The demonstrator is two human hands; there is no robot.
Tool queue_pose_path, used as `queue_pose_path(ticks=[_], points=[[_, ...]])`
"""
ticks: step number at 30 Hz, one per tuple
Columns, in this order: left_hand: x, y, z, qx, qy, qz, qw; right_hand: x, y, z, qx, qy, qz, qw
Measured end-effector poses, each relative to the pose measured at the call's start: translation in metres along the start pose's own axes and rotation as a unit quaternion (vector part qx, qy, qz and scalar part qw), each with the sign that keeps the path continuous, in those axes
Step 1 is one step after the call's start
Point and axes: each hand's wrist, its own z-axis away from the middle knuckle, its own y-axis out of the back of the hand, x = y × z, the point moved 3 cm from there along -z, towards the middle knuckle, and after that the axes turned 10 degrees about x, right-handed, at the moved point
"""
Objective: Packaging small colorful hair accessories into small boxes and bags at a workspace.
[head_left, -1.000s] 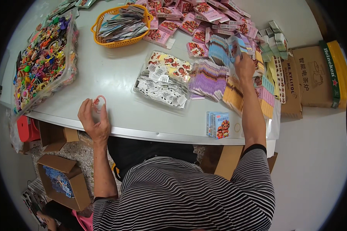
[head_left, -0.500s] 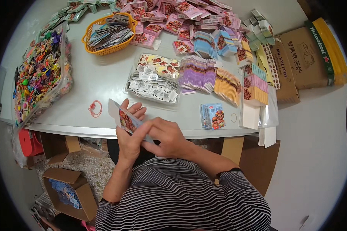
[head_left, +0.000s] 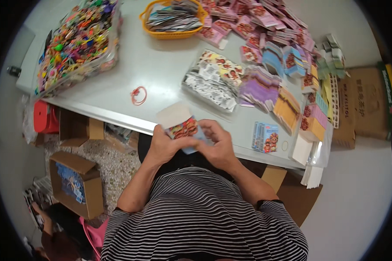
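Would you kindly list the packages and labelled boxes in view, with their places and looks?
Card pack: held by the left hand and right hand, red-orange picture, pale back.
Small blue packs: table's near edge, right.
Clear bag of bright trinkets: far left.
Brown carton: far right.
Open carton: floor, blue picture.
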Motion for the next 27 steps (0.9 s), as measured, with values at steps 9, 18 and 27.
queue_pose_path(ticks=[9, 18, 27], points=[[-0.014, 0.012, 0.018, 0.091, -0.056, 0.086, 0.991, 0.027, -0.013, 0.011, 0.094, -0.068, -0.135, 0.984], [-0.02, 0.014, 0.024, 0.165, -0.118, 0.099, 0.974, 0.036, -0.017, 0.006, 0.067, -0.04, -0.047, 0.996], [-0.03, 0.025, 0.035, 0.086, -0.13, 0.064, 0.986, 0.05, -0.023, 0.0, 0.028, 0.046, -0.108, 0.993]])
